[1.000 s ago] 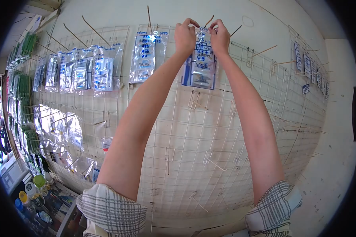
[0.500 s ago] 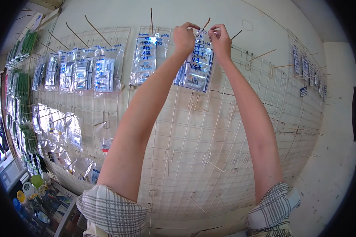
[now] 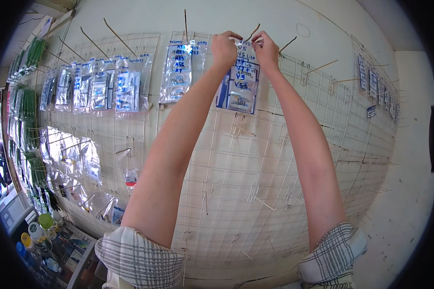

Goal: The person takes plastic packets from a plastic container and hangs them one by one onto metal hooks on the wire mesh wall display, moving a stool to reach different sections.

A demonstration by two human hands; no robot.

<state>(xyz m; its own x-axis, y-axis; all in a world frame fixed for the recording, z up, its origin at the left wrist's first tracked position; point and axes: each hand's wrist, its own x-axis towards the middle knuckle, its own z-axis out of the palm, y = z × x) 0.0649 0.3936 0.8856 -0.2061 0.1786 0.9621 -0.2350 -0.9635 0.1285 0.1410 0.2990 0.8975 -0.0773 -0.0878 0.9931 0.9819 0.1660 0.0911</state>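
Note:
Both my arms reach up to the top of a white wire grid wall (image 3: 275,159). My left hand (image 3: 225,48) and my right hand (image 3: 266,47) pinch the top edge of a stack of clear plastic packets (image 3: 239,84) with blue handwritten labels. The packets hang flat against the grid, right at a thin metal peg hook (image 3: 252,32) that sticks out between my hands. Another labelled stack of clear packets (image 3: 177,72) hangs on the peg just left of my left hand.
More clear packets (image 3: 96,89) hang in a row at upper left, and shiny bags (image 3: 77,159) lower left. Bare peg hooks (image 3: 320,65) jut from the grid on the right. Small tags (image 3: 373,82) hang far right. Bottles (image 3: 46,224) stand on a counter at bottom left.
The packet stack swung out to the left half a second ago and now hangs straight again. My hands have shifted slightly along its top edge at the hook.

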